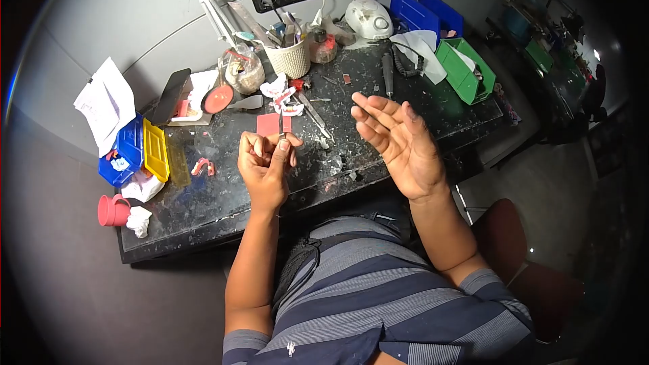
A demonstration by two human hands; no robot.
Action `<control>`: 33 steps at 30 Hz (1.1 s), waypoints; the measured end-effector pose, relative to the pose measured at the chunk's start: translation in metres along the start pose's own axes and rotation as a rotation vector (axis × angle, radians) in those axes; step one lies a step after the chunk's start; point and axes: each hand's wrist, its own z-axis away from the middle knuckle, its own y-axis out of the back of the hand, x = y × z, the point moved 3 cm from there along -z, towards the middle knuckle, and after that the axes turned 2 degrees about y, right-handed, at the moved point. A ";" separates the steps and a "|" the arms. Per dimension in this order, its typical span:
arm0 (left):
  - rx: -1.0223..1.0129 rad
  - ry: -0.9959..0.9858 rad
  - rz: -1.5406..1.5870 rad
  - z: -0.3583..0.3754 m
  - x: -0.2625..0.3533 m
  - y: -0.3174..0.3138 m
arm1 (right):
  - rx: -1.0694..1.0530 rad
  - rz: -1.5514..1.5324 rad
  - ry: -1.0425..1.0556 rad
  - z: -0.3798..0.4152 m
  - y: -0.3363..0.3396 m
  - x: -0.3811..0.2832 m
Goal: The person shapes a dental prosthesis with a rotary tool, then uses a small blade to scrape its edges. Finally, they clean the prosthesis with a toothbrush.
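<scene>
My left hand (266, 165) is closed in a pinch above the front of the bench. A thin metal instrument (280, 123) sticks up from between its thumb and fingers; most of it is hidden. Just beyond lie a pink wax sheet (266, 123) and a white dental model (289, 108) with red wax and teeth. To the right, my right hand (403, 149) is raised with palm turned up and fingers apart, holding nothing. Past its fingertips rests a dark corded handpiece (388, 74). A pink denture piece (203, 166) lies left of my left hand.
A woven cup of tools (289, 59), a white control unit (369, 18) and a green bin (466, 71) stand along the back. At left are a blue and yellow box (154, 151) and a red mug (113, 210). A metal knife (314, 115) lies mid-bench.
</scene>
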 end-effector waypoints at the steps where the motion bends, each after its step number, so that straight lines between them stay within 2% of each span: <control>1: -0.002 0.007 0.004 0.000 0.000 0.000 | 0.014 -0.007 0.011 0.000 -0.001 -0.001; 6: 0.003 0.008 -0.014 0.000 0.000 0.000 | -0.006 -0.006 0.025 0.001 -0.007 -0.003; 8: 0.006 0.010 -0.019 0.000 0.000 -0.002 | -0.104 -0.069 0.056 0.005 -0.021 -0.007; 10: 0.031 0.002 -0.033 0.000 0.001 -0.004 | -0.244 -0.178 0.075 0.016 -0.045 -0.016; 12: 0.032 -0.005 -0.023 0.000 -0.001 -0.002 | -0.469 -0.110 0.183 0.031 -0.069 -0.029; 14: 0.017 0.004 -0.052 0.000 0.000 -0.001 | -0.672 -0.216 0.284 0.049 -0.094 -0.041; 16: 0.019 -0.035 -0.049 0.000 0.000 -0.002 | -0.764 -0.187 0.243 0.065 -0.102 -0.059; 18: 0.007 -0.019 -0.055 0.000 -0.001 -0.001 | -0.666 -0.004 0.377 0.054 -0.101 -0.045; 19: 0.040 0.001 -0.050 0.000 -0.006 0.003 | -0.739 0.228 0.357 0.035 -0.093 -0.037; 20: 0.058 -0.027 0.022 0.001 0.004 -0.010 | -0.681 0.306 0.331 0.031 -0.084 -0.013; 22: 0.204 0.138 -0.098 0.001 -0.002 -0.021 | -0.598 -0.008 0.104 0.031 -0.090 0.034; 23: 0.112 0.132 -0.190 -0.003 0.001 -0.026 | -0.616 0.057 0.092 0.032 -0.093 0.055; 24: 0.023 0.130 -0.283 -0.009 0.006 -0.031 | -0.690 0.411 0.195 0.029 -0.089 0.073; 25: 0.043 0.134 -0.074 -0.018 0.019 -0.041 | -0.781 0.680 0.420 0.025 -0.085 0.076; 26: 0.105 0.038 -0.058 -0.027 0.020 -0.032 | -0.853 0.950 0.656 0.026 -0.080 0.073; 27: 0.157 0.051 -0.029 -0.034 0.020 -0.016 | -0.645 0.698 0.323 0.029 -0.078 0.068; 28: 0.206 0.056 0.006 -0.038 0.023 -0.003 | -0.556 0.882 0.307 0.024 -0.071 0.053; 30: 0.250 -0.043 -0.053 -0.036 0.030 0.007 | -0.462 0.852 0.264 0.018 -0.064 0.034; 32: 0.263 -0.063 -0.106 -0.032 0.012 -0.003 | -0.704 0.915 0.608 0.011 -0.081 0.026; 33: 0.238 -0.076 -0.142 -0.030 -0.001 -0.011 | -0.766 0.929 0.680 0.017 -0.094 0.036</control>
